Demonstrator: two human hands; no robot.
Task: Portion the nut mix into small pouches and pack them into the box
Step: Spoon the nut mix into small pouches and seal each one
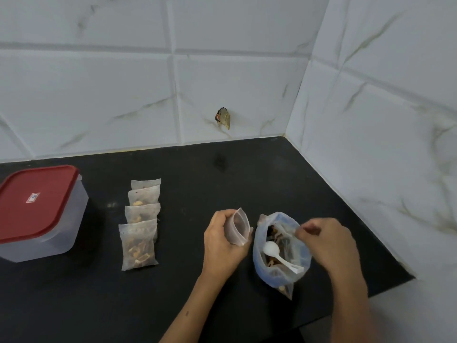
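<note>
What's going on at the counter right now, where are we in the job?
A person is portioning nuts. The left hand holds an open small pouch; the right hand pinches the rim of the big nut bag, where a white spoon lies. Four filled pouches lie in a row beside the box, whose red lid is on.
</note>
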